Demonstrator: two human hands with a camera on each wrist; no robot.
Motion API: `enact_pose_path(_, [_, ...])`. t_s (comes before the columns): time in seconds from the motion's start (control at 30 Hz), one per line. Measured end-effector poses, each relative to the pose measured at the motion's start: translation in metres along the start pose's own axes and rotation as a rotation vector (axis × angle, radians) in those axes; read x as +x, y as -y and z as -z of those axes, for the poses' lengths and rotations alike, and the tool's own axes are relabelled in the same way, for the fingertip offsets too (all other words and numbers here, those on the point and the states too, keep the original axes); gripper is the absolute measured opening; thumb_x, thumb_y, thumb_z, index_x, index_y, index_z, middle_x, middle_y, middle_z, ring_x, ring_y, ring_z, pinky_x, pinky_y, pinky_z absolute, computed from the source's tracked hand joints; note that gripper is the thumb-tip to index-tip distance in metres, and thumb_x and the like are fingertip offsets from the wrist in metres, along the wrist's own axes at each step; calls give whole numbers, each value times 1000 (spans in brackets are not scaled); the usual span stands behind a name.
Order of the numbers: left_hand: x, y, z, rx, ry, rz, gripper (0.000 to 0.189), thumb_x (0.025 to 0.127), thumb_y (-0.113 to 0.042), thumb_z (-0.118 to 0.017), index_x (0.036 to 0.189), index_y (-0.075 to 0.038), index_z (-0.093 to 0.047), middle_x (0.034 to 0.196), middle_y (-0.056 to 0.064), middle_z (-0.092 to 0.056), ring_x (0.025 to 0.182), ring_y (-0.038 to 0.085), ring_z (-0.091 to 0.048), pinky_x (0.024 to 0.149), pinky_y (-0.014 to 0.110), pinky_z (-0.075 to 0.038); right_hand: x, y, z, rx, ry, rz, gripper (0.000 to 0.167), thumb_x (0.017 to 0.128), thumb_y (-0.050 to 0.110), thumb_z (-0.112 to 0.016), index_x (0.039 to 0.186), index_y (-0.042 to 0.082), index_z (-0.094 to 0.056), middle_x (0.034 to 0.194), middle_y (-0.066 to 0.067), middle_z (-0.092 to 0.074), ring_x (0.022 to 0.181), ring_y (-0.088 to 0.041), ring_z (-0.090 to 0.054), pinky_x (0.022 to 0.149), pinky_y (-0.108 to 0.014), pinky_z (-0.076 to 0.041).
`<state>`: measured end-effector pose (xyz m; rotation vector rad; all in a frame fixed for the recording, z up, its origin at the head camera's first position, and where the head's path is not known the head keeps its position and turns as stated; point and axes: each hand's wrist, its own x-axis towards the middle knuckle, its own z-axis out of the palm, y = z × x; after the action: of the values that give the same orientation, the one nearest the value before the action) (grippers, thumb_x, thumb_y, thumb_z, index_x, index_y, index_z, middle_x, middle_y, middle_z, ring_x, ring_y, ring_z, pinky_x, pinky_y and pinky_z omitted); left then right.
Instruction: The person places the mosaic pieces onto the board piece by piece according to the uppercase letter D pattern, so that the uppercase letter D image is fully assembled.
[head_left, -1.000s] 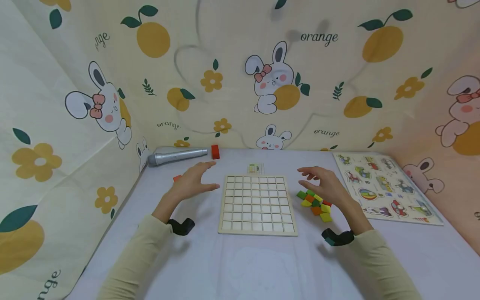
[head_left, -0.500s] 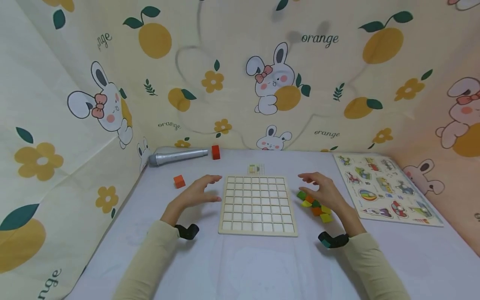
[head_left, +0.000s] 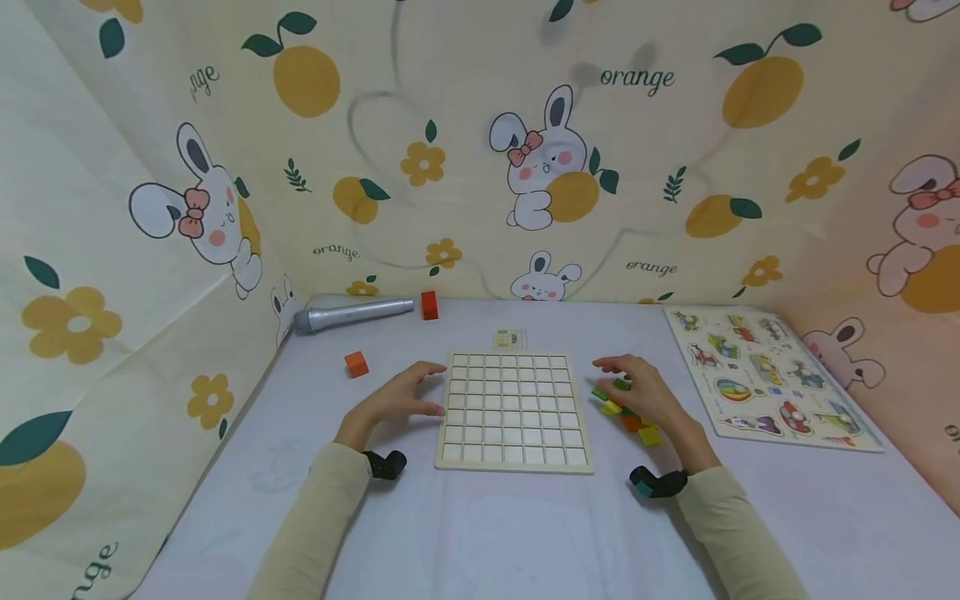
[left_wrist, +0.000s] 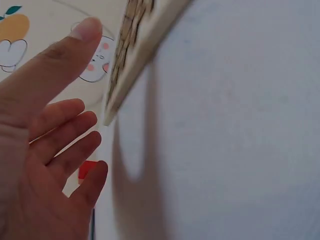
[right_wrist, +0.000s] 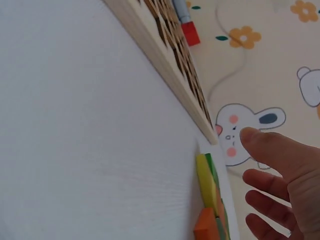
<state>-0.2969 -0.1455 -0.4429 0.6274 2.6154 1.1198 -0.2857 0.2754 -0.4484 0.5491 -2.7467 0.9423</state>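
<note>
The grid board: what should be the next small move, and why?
Perhaps the right hand should move inward to the right edge of the grid board: that hand holds nothing and is apart from the board, near the coloured blocks, while the left hand is close beside the left edge.

Head view: muted, even light, your sleeves (head_left: 315, 521) throwing soft shadows on the table (head_left: 510, 533), the wall cloth (head_left: 465, 100) stretched wide towards the frame edges. Left wrist view: dim and bluish, your left hand (left_wrist: 42, 185) in shade beside a soft-edged, forked shadow. Right wrist view: somewhat brighter, low contrast, your right hand (right_wrist: 300, 185) slightly soft.
</note>
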Motion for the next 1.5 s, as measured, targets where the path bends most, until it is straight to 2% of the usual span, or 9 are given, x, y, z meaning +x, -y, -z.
enact_pose_path(0.07, [2,3,-2,19,4,19,79,72,-28,-81,138,-12,-42,144,7,-38,135,27,-31,110,45,-26,1,-1,-1,-6,12,-7,40,83,19,-71,119,7,-61,112,-16,-62,103,-31,-52,89,-50,-44])
enact_pose_path(0.3, [6,9,-5,42,5,-21,82,70,-28,-82,138,-8,-42,144,9,-38,137,25,-29,112,42,-23,4,-4,-4,-41,26,-10,37,79,19,-76,111,4,-66,100,-12,-66,97,-30,-53,88,-50,-41])
enact_pose_path(0.47, [6,11,-7,35,16,-4,84,69,-29,-83,139,-9,-41,145,8,-37,137,24,-28,113,41,-22,4,-7,-8,-99,42,-41,38,77,22,-77,109,4,-67,95,-9,-66,95,-28,-51,88,-49,-40])
enact_pose_path(0.77, [5,10,-7,74,40,-19,85,68,-30,-83,139,-9,-42,145,7,-37,137,24,-27,113,42,-20,2,-5,-10,-151,36,-52,35,76,21,-78,105,3,-70,100,-14,-66,100,-36,-49,89,-55,-38])
enact_pose_path(1.0, [8,10,-7,125,48,-46,87,68,-33,-83,140,-7,-41,145,8,-37,136,25,-28,113,42,-21,3,-6,-10,-150,37,-62,29,76,19,-77,100,3,-71,92,-10,-66,96,-33,-49,86,-53,-37])
enact_pose_path(1.2, [9,11,-8,138,54,-21,87,67,-34,-83,139,-8,-42,142,8,-39,135,24,-30,113,41,-22,2,-5,-10,-150,35,-68,31,76,19,-77,101,1,-70,92,-11,-67,96,-34,-50,86,-53,-38])
enact_pose_path(1.5, [9,11,-8,154,45,-27,86,67,-35,-83,139,-9,-43,142,7,-40,134,24,-30,112,42,-23,3,-7,-10,-144,46,-85,29,77,19,-76,100,3,-71,91,-8,-68,96,-31,-50,87,-52,-38])
